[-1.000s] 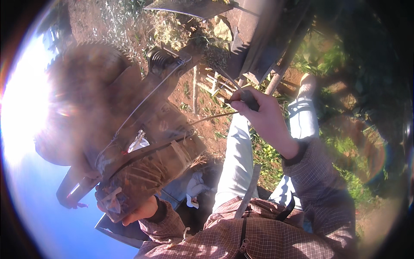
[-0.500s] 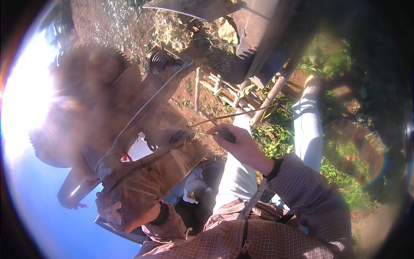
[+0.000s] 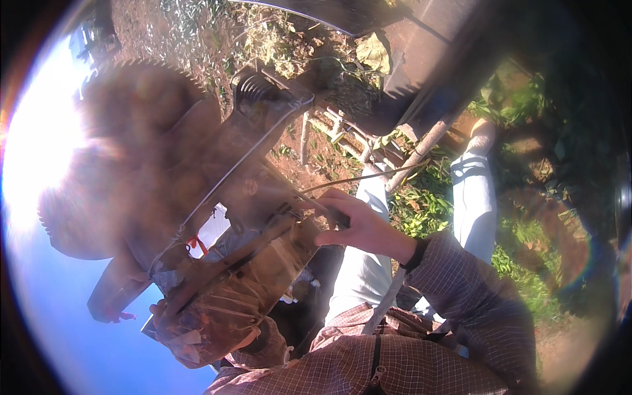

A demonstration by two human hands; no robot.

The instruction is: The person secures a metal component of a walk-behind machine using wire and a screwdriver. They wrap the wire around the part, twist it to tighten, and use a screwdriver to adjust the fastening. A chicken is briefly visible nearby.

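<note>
My right hand is closed on the dark handle of a slim tool, against the right side of a brown, dusty machine part. Below it is a box-like housing wrapped in film or tape. My left hand is at the lower part of that housing, its fingers mostly hidden. A large toothed wheel, blurred by glare, sits at the upper left, near a dark coiled spring. A thin wire runs diagonally across the machine, and red ties show beside an opening.
Rough wooden poles and a dark metal panel lie beyond the machine. My legs in light trousers stand over soil and green plants. Dry leaves show at the top; bright sun glares at the left.
My right hand has moved down and left with the tool, onto the machine's side. My left hand is more hidden, and the housing's lower end has dropped a little.
</note>
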